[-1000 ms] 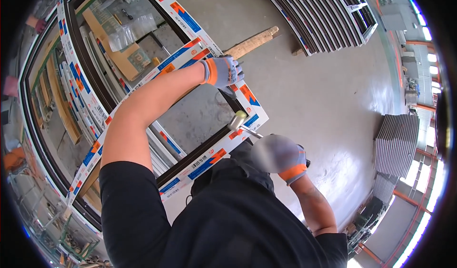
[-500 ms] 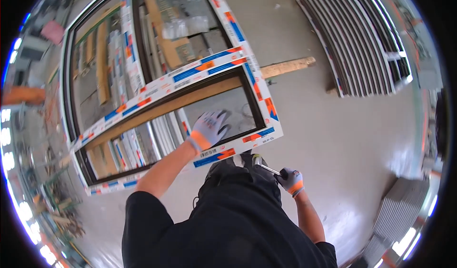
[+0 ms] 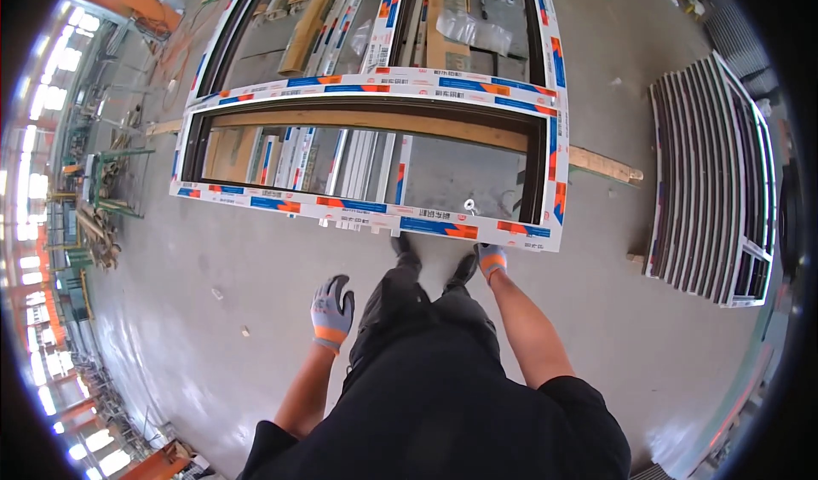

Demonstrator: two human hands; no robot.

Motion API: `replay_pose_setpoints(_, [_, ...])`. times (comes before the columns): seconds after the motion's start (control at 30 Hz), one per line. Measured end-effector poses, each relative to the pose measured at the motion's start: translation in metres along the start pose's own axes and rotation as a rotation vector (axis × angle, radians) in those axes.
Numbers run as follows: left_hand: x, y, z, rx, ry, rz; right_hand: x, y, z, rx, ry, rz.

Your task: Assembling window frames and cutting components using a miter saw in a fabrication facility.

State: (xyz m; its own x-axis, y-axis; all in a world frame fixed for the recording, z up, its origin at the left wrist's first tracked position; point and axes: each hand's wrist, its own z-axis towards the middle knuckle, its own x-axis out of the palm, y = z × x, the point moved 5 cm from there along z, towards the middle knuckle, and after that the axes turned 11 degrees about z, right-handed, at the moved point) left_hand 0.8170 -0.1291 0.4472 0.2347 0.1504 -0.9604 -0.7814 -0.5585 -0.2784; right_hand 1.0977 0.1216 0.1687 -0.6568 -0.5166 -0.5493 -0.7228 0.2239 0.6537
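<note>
A large rectangular window frame [image 3: 366,206], dark inside and wrapped in white film with blue and orange patches, lies in front of me. My left hand [image 3: 332,311], in a grey glove with an orange cuff, hangs apart from it, fingers loosely curved and holding nothing. My right hand [image 3: 492,260], gloved alike, is at the frame's near edge towards the right corner; that edge hides most of its fingers. Through the opening just beyond shows a small bright metal end [image 3: 469,205], apparently of the silver-shafted hand tool in that hand. The tool's shaft is hidden.
A wooden beam [image 3: 605,164] runs beneath the frame and juts out on the right. Long wrapped profiles [image 3: 362,165] lie below the openings. Several slatted dark and white frames [image 3: 703,182] stand stacked at the right. Metal racks [image 3: 111,173] line the left.
My left hand has come off the window frame and dropped back towards me. My right hand has gone forward to the near edge. The view has turned, so the frame now lies more level.
</note>
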Motion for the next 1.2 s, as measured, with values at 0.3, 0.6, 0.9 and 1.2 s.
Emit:
replay_pose_setpoints(0.3, [-0.012, 0.057, 0.051, 0.047, -0.032, -0.184, 0.038, -0.031, -0.058, 0.636, -0.283, 1.254])
replay_pose_setpoints(0.6, [-0.029, -0.066, 0.342, 0.774, -0.128, 0.075, -0.104, 0.19, -0.181, 0.059, -0.979, 1.397])
replay_pose_setpoints(0.9, [0.081, -0.17, 0.449, 1.106, 0.133, 0.491, -0.041, 0.297, -0.029, 0.335, -0.359, 2.147])
replay_pose_setpoints(1.2, [0.079, -0.177, 0.449, 1.029, 0.224, 0.552, -0.063, 0.313, 0.04, 0.258, -0.499, 2.434])
